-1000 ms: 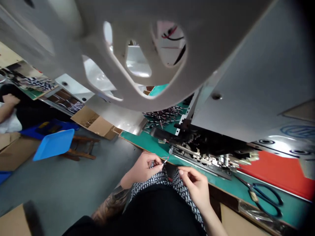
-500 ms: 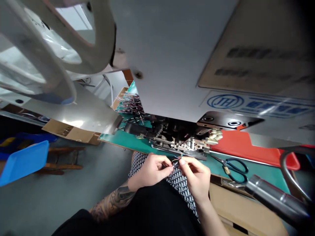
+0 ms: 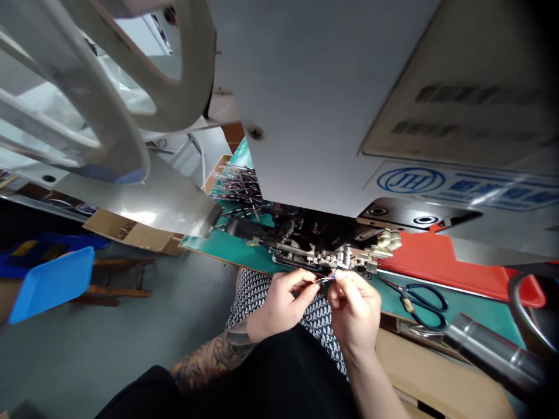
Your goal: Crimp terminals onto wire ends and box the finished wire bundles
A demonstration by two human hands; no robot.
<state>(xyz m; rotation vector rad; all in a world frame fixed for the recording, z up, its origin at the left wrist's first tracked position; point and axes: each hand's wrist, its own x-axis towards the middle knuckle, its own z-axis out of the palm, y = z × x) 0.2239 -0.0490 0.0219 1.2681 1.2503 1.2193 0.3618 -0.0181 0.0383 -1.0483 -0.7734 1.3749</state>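
Between my two hands, in the head view, are thin coloured wires (image 3: 324,280), held close to the front of a machine's metal mechanism (image 3: 323,256). My left hand (image 3: 290,299) pinches one end of the wires between thumb and forefinger. My right hand (image 3: 356,305) closes on the other end, where small coloured wire tips show by the fingertips. Both hands are just in front of the green work surface (image 3: 227,250), above my patterned lap. The exact number of wires is too fine to make out.
Dark-handled scissors (image 3: 425,301) lie right of my right hand, in front of a red tray (image 3: 458,267). A bundle of wires (image 3: 238,186) rests behind the machine's left side. The white machine housing (image 3: 305,105) hangs overhead. A blue stool-like piece (image 3: 55,285) stands at left.
Both hands have shifted slightly right and up, nearer the mechanism. The wires between them now lie straighter, and my right fingers are curled more tightly. The whole view has also shifted a little.
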